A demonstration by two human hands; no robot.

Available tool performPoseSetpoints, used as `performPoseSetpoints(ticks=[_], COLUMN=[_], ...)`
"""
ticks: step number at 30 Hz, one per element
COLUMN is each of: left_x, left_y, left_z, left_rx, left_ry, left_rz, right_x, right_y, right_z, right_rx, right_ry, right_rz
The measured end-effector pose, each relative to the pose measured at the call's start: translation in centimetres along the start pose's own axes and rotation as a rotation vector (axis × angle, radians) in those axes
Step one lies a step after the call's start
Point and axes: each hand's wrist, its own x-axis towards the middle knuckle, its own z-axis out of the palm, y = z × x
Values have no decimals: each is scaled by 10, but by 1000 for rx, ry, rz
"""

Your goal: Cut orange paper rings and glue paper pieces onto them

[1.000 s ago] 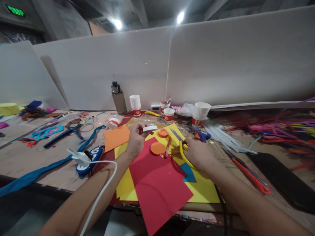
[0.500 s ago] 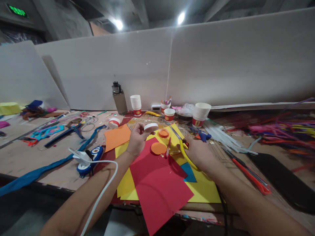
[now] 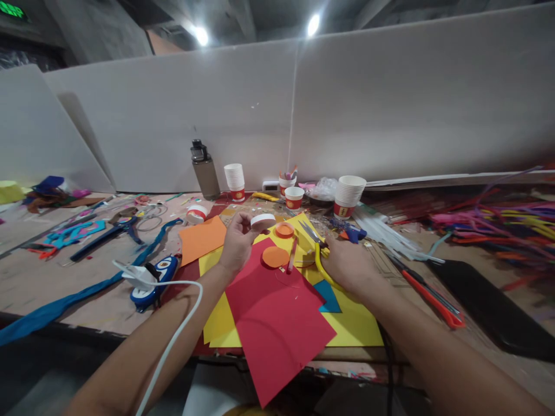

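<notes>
As the head view shows, the left hand (image 3: 237, 245) holds a small white round piece (image 3: 262, 221) up above the desk (image 3: 43, 277), with its grip closed in a narrow pinch at the edge. The piece looks light and a bit stiff, like thick paper, so it may dent if squeezed hard. Its side edge seems the best place to hold, softly, with thumb and fingertips. The right hand (image 3: 347, 263) has its grip wrapped around the scissors (image 3: 319, 252) at their yellow handles, and the blades are spread apart, pointing toward the far side. The scissors look hard and a little heavy, and the handles are the safe place to hold them. Between the hands, a flat orange circle (image 3: 275, 257) lies on red paper (image 3: 277, 335); it looks thin and easy to crease. Just beyond it sits a shallow orange dish (image 3: 285, 230), and a red pen (image 3: 292, 255) lies just beside the circle.
</notes>
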Motion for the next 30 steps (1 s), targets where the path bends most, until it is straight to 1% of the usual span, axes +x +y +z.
performPoseSetpoints(ticks=[6, 13, 23, 30], left_x=[0, -1, 0, -1], left_y=[0, 1, -1, -3], left_z=[-1, 0, -2, -2], left_rx=[-37, -64, -50, -31], left_ry=[-54, -78, -70, -77], left_rz=[37, 51, 50, 48], right_x=[0, 1, -2, -2], right_y=[0, 0, -3, -3], right_z=[0, 2, -4, -1], right_rx=[-23, -30, -21, -21], right_ry=[-11, -18, -44, -39], right_rz=[6, 14, 30, 26])
